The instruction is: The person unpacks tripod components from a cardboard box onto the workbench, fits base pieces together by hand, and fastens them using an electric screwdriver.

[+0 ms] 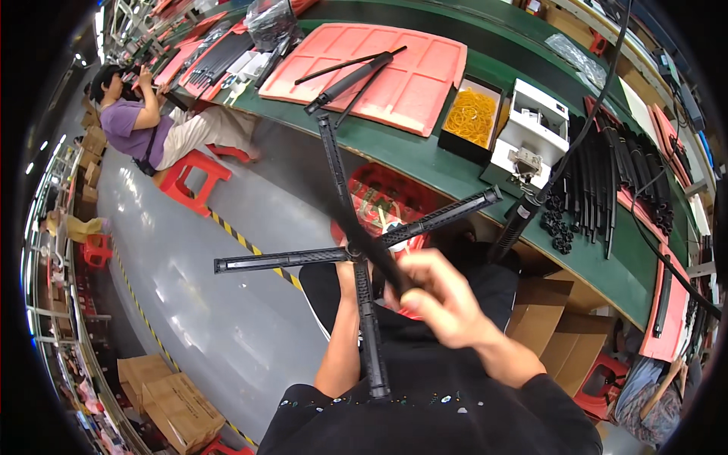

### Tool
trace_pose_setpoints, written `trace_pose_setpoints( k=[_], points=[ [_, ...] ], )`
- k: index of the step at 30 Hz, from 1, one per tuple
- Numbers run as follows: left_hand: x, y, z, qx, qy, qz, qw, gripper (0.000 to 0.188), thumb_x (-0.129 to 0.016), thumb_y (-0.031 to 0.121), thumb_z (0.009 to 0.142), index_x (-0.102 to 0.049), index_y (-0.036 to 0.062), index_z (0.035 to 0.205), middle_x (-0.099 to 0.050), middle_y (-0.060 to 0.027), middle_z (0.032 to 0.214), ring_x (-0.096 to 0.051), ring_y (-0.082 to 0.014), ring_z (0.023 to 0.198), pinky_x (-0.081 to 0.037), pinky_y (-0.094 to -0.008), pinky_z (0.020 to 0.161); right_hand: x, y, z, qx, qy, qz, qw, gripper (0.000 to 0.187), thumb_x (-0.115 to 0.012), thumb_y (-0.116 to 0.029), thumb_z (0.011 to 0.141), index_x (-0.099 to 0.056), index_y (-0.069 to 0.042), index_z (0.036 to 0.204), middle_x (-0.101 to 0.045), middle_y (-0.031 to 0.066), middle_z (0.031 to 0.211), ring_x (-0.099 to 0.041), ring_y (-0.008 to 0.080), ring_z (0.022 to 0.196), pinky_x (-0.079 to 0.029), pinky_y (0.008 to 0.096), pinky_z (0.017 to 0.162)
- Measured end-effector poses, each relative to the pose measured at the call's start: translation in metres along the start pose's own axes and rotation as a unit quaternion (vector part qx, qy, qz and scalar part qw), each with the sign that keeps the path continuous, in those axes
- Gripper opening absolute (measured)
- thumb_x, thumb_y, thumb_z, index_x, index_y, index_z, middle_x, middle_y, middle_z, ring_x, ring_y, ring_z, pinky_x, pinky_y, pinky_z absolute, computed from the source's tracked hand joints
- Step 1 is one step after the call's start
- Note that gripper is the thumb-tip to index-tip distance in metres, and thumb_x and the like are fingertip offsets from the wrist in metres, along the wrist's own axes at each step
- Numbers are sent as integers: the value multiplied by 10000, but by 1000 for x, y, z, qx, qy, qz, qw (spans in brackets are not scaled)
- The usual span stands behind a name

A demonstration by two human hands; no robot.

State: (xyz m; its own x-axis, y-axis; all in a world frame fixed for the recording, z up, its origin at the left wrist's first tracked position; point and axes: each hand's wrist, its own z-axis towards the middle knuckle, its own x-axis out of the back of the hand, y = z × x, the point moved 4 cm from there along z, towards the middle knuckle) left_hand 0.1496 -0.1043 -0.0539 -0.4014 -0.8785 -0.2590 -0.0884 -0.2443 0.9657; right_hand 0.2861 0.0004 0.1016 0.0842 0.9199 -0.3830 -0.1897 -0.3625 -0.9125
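A black four-armed stand (369,311), its legs spread like a cross, hangs in front of my lap. My left hand (346,274) is under its hub; most of the fingers are hidden behind the stand. A dark rod (371,250), smeared by motion, slants across the hub. Its lower end is in my closed right hand (444,299), thumb along the rod. Whether the rod joins the hub or only passes over it I cannot tell. Behind the hub, a red plastic stool (360,186) holds small pale parts.
On the green bench (409,163) lie a pink foam tray (425,80) with a black folded stand, a box of yellow rubber bands (472,117), a white device (528,133) and black tubes (591,182). An electric screwdriver (518,222) hangs at right. Cardboard boxes (178,409) and seated co-workers are around.
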Motion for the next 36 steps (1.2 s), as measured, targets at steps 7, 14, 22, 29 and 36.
trace_pose_setpoints(
  k=[7, 14, 22, 29, 36],
  points=[
    [-24, 25, -1, 18, -31, -52, 998, 133, -709, -66, 901, -622, -9, 985, -676, -60, 947, -664, -123, 843, -577, -274, 760, 34, -25, 62, 111, 110, -66, 986, 347, -591, 75, 957, -473, 11, 1277, -675, 159, 1160, -659, 213, 1101, -534, 368, 986],
    [-26, 8, -8, 4, -90, 37, 995, 285, -786, 2, 855, -646, 9, 1103, -640, 20, 889, -604, -81, 812, -525, -273, 736, 36, -11, 58, 47, 97, -123, 987, 313, -635, 29, 956, -512, 27, 1244, -700, 146, 1157, -686, 214, 1094, -556, 360, 965],
    [-23, -13, -13, 23, -121, 23, 992, 520, -792, -39, 818, -595, 0, 1297, -676, -17, 1046, -640, -100, 931, -549, -285, 810, 33, -9, 60, 0, -24, -244, 969, 280, -679, 27, 929, -591, 46, 1194, -685, 137, 1143, -692, 230, 1073, -566, 355, 927],
    [-20, -26, -21, 52, -146, -5, 988, 663, -719, -179, 782, -547, -23, 1403, -668, -81, 1243, -650, -119, 1036, -559, -276, 896, 39, -23, 66, -18, -61, -386, 920, 270, -770, -22, 851, -666, 22, 1096, -715, 114, 987, -714, 229, 938, -561, 357, 847],
    [-39, -1, -26, 153, -131, -192, 961, 396, -634, -24, 885, -585, 3, 1277, -642, -31, 1004, -631, -103, 856, -524, -267, 726, 38, 4, 58, 70, -54, -551, 830, 336, -831, -162, 766, -663, -47, 1035, -631, 138, 886, -617, 336, 906, -484, 445, 807]
  ],
)
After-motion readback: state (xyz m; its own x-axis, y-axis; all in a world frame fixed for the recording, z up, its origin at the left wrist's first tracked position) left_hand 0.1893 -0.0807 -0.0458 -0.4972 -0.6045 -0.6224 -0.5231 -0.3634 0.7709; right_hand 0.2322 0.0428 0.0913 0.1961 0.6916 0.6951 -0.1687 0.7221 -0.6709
